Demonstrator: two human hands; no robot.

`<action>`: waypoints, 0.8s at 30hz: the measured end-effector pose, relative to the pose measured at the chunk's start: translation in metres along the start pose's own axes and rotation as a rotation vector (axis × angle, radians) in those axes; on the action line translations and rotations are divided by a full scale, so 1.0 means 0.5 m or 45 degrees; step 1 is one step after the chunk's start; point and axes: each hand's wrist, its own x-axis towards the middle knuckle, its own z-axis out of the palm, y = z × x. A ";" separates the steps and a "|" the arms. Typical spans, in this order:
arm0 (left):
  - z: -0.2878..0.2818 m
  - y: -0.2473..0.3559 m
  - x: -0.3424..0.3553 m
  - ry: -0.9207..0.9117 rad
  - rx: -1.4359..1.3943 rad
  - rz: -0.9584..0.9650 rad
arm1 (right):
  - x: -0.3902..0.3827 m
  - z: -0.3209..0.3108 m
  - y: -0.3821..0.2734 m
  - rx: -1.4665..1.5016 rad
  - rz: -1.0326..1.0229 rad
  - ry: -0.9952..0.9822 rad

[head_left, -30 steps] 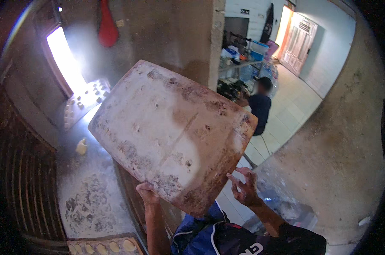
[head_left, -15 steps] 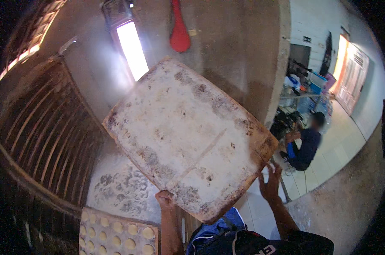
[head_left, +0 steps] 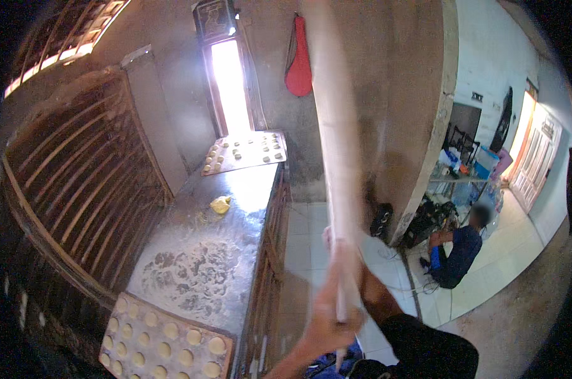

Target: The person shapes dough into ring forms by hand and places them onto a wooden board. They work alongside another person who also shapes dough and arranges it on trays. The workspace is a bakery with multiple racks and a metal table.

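A large flour-dusted wooden board (head_left: 341,139) stands on edge before me, seen as a narrow, blurred upright strip. My left hand (head_left: 330,316) is closed on its lower end, arm coming in from the bottom. From the dark sleeve, my right forearm reaches up behind the board; of my right hand (head_left: 328,236) little shows, with fingertips curled at the board's left side. To the left, a tray board with rows of round pale dough pieces (head_left: 166,349) lies on the near end of the dark worktable (head_left: 235,221). Loose flour (head_left: 188,271) covers the tabletop beyond it.
A yellow dough lump (head_left: 221,204) sits farther along the table; another board of dough rounds (head_left: 254,151) lies at its far end, under a bright window. A slatted wooden rack (head_left: 77,189) lines the left. A person (head_left: 459,249) sits on the tiled floor at right.
The board has turned from showing its broad floury face to nearly edge-on, uncovering the table and far tray. My right hand went from open fingers beside its corner to behind it.
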 end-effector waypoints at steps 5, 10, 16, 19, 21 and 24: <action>0.160 0.052 0.074 -0.159 0.430 0.269 | -0.291 0.060 -0.001 -0.245 -0.175 -0.059; 0.131 0.001 0.101 -0.225 0.475 0.209 | -0.349 0.149 -0.051 -0.314 -0.199 -0.136; 0.175 -0.073 0.105 -0.167 0.563 0.207 | -0.370 0.193 -0.035 -0.265 -0.281 -0.209; 0.169 -0.082 0.096 -0.114 0.545 0.246 | -0.379 0.194 -0.034 -0.236 -0.323 -0.238; 0.166 -0.081 0.086 -0.101 0.568 0.269 | -0.378 0.196 -0.034 -0.224 -0.357 -0.254; 0.172 -0.076 0.058 -0.144 0.634 0.239 | -0.363 0.199 -0.011 -0.185 -0.405 -0.267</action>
